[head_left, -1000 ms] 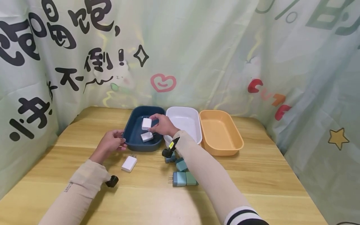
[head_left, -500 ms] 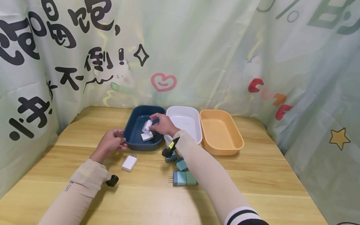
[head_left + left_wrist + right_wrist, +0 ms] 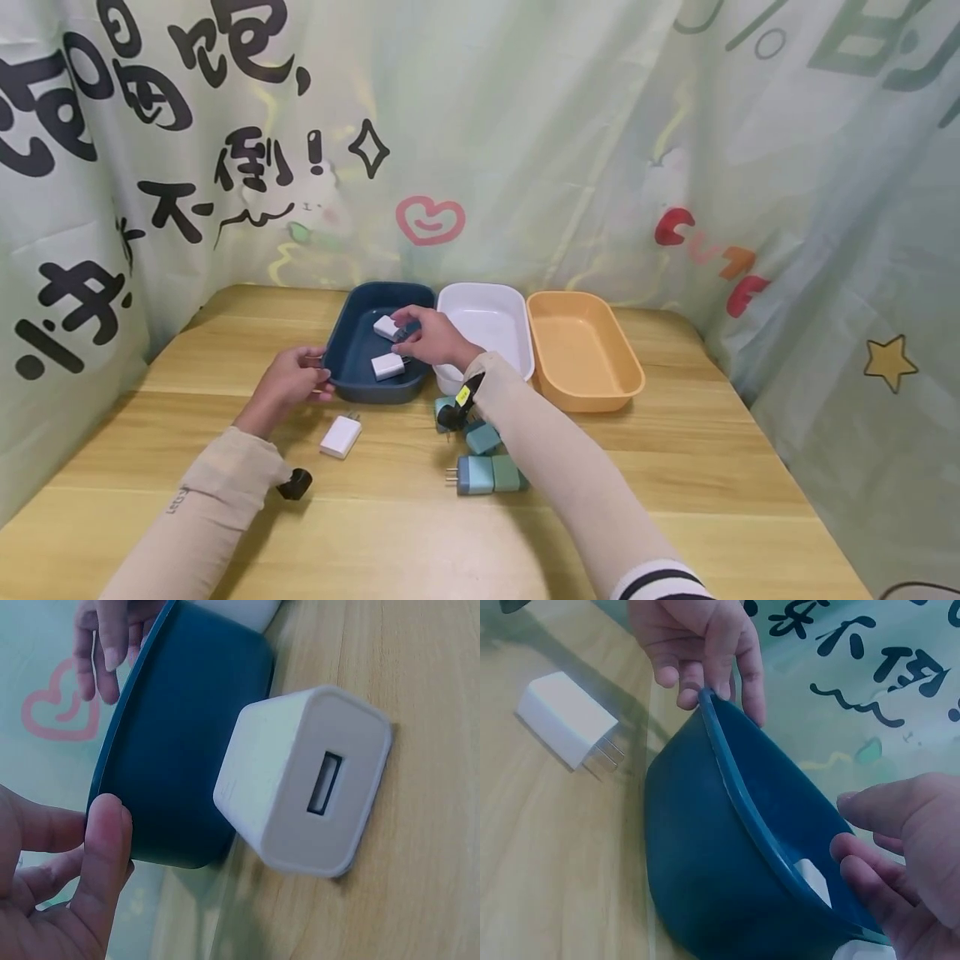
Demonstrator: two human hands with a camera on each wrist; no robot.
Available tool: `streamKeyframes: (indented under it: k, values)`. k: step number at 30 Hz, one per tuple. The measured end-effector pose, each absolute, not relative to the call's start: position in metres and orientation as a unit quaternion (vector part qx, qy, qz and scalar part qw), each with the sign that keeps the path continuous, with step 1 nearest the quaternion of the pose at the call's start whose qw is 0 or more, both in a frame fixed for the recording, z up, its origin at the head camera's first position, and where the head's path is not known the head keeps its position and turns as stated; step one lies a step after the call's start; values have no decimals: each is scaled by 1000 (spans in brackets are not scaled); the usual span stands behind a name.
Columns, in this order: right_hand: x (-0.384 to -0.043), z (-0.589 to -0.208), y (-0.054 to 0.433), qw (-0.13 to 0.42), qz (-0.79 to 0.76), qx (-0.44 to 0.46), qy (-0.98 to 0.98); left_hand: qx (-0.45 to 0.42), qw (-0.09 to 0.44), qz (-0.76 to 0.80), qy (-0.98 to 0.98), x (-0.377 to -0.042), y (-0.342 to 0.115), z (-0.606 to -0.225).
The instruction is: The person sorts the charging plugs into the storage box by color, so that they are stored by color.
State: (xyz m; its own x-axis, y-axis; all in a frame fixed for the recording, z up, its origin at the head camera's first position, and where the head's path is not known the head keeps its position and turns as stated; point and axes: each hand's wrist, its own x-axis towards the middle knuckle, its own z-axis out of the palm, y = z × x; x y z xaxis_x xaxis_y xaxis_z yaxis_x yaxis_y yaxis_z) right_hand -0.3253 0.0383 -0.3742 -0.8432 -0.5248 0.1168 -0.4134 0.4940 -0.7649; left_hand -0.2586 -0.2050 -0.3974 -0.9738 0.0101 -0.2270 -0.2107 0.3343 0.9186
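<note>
My left hand (image 3: pixel 291 379) pinches the rim of the dark blue tray (image 3: pixel 378 393) at its left side; in the left wrist view the thumb lies against the tray's outer wall. Over the tray's right part is my right hand (image 3: pixel 435 340), its fingers parted and holding nothing in the right wrist view. Inside the tray lie two white chargers, one farther back (image 3: pixel 386 327) and one nearer the front (image 3: pixel 387 366). Another white charger (image 3: pixel 341 436) rests on the table before the tray, its USB slot facing the left wrist camera and its prongs showing in the right wrist view.
A white tray (image 3: pixel 491 318) and a yellow tray (image 3: pixel 585 358) stand to the right of the blue one. Several blue and green chargers (image 3: pixel 480 477) lie on the wooden table (image 3: pixel 390 542), partly behind the right forearm. A printed curtain (image 3: pixel 510 150) closes off the back.
The white charger my right hand held has come to rest in the blue tray, and the fingers have let go of it. My left hand stays at the rim. The head view has shifted slightly.
</note>
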Motion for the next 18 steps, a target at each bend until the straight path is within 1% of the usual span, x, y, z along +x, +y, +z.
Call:
streamKeyframes:
  k: [5, 12, 18]
  values:
    - [-318, -372, 42, 82, -422, -277, 859, -58, 98, 574, 811, -258, -205, -396]
    - [-307, -372, 46, 105, -441, -312, 835, -57, 102, 575, 810, -258, -203, -395]
    - [-293, -373, 42, 139, -461, -343, 807, -60, 102, 575, 810, -258, -204, -396]
